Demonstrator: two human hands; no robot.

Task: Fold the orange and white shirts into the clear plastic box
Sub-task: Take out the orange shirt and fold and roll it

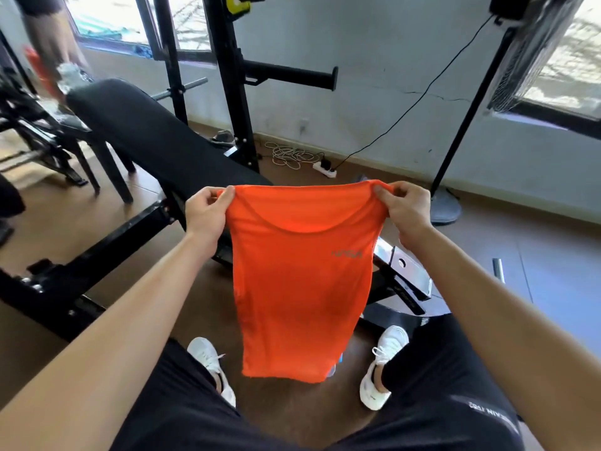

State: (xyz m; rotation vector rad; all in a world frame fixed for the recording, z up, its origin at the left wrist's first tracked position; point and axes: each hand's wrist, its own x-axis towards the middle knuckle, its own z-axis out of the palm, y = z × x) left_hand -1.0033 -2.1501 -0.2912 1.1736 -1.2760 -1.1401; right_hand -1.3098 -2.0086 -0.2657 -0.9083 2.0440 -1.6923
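Head: orange shirt (302, 281) hangs between left fingers (226, 195), right fingers (381, 193) (both pinching shoulders).

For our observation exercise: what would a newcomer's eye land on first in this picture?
The bright orange shirt hangs mid-frame, pinched at its shoulders by the left hand and right hand. Behind it on the left stands a black weight bench; below are white sneakers.

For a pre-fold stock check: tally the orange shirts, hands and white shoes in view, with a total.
Orange shirt: 1
Hands: 2, left hand and right hand
White shoes: 2
Total: 5
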